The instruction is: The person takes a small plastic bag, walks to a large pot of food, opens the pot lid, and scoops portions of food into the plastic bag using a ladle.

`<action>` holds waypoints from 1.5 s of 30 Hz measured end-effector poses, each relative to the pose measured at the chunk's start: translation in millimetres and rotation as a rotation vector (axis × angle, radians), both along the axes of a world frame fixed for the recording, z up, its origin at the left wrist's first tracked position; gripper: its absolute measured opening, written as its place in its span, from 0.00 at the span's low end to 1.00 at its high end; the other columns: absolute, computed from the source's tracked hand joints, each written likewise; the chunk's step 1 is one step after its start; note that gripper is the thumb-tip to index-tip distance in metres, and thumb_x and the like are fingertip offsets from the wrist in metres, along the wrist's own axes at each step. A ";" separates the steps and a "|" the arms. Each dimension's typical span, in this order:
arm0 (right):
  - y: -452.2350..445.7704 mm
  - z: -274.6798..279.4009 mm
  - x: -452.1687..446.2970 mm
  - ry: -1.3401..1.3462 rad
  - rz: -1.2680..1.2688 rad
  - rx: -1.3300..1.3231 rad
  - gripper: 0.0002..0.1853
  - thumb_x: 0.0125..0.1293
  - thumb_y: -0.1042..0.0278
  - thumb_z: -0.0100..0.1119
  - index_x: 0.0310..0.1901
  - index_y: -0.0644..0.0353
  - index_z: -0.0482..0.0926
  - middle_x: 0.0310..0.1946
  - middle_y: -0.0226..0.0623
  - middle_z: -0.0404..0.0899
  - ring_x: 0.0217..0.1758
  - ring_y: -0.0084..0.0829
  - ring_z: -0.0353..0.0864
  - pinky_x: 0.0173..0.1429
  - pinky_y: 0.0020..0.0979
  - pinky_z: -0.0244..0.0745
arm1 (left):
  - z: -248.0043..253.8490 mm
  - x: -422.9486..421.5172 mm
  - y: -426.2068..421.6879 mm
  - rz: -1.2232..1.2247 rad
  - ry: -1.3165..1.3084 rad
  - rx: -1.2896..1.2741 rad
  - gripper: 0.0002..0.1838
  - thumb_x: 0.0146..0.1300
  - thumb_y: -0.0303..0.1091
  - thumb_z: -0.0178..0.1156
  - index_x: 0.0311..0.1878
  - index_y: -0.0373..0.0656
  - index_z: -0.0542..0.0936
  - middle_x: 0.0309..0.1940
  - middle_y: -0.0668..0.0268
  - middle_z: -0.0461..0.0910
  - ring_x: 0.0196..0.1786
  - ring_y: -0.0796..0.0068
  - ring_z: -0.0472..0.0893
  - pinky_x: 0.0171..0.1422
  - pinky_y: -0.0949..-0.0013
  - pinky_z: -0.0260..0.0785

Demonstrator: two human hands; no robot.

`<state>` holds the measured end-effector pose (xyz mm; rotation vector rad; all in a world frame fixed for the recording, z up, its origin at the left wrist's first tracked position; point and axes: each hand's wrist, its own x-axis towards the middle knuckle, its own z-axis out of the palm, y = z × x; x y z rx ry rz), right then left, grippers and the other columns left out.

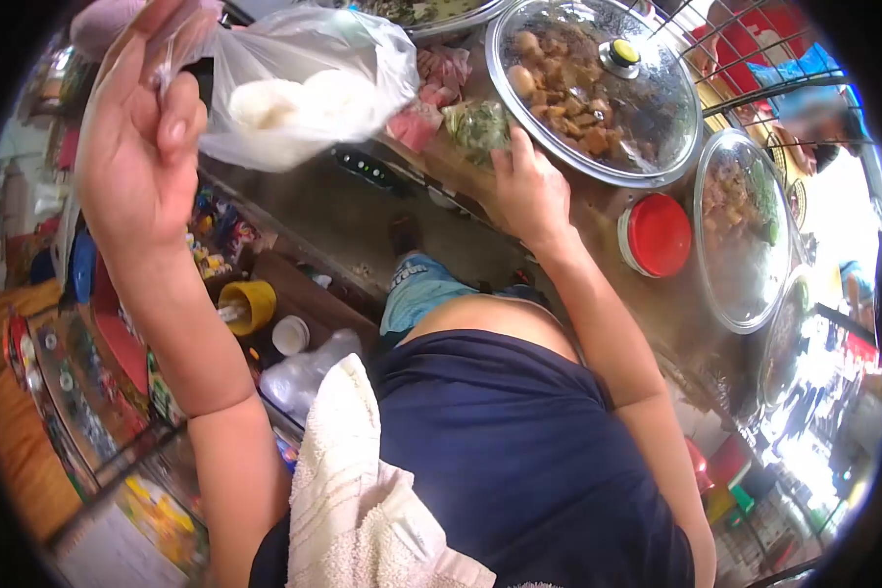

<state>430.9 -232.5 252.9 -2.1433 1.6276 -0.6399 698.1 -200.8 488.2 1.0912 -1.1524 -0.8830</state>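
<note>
My left hand is raised at the upper left, its fingers closed on the gathered top of a clear plastic bag. Two rounded white portions, which look like cooked rice, sit inside the bag. Over the counter, my right hand has its thumb and fingertips at the edge of a small clear bag of green food. Its grip is partly hidden, but the fingers appear to pinch that bag. Beside it lie pinkish-red plastic bags.
A large pot of brown stew with eggs under a glass lid stands just beyond my right hand. Near it are a red-lidded tub and another covered dish. A wire grille borders the counter. Lower left are a yellow cup and shelved goods.
</note>
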 end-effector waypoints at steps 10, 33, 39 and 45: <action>13.9 -94.5 19.5 -0.615 -0.315 0.049 0.15 0.64 0.64 0.58 0.47 0.64 0.81 0.37 0.39 0.84 0.38 0.32 0.84 0.45 0.33 0.79 | -51.1 3.9 -71.5 -0.659 0.557 0.235 0.35 0.73 0.51 0.43 0.74 0.37 0.52 0.61 0.46 0.74 0.27 0.77 0.74 0.26 0.77 0.68; -45.6 185.4 107.6 0.146 -0.227 0.175 0.07 0.56 0.73 0.61 0.36 0.65 0.80 0.27 0.47 0.81 0.30 0.46 0.82 0.39 0.43 0.76 | -116.7 9.8 -143.4 -0.979 0.773 0.577 0.43 0.69 0.67 0.35 0.77 0.46 0.46 0.64 0.46 0.66 0.29 0.70 0.77 0.27 0.71 0.70; -93.6 110.3 138.2 0.213 -0.048 0.271 0.15 0.59 0.65 0.61 0.47 0.56 0.79 0.45 0.45 0.80 0.46 0.47 0.82 0.48 0.44 0.77 | -132.6 51.5 -152.0 -0.851 0.879 0.568 0.39 0.72 0.63 0.36 0.76 0.46 0.49 0.56 0.52 0.73 0.28 0.72 0.77 0.27 0.72 0.69; -76.7 159.1 95.8 0.545 0.018 0.484 0.23 0.60 0.59 0.62 0.55 0.62 0.75 0.56 0.50 0.74 0.49 0.50 0.79 0.50 0.44 0.74 | -147.9 59.3 -168.2 -0.850 0.661 0.718 0.27 0.73 0.44 0.49 0.70 0.43 0.61 0.41 0.62 0.76 0.30 0.76 0.77 0.29 0.74 0.70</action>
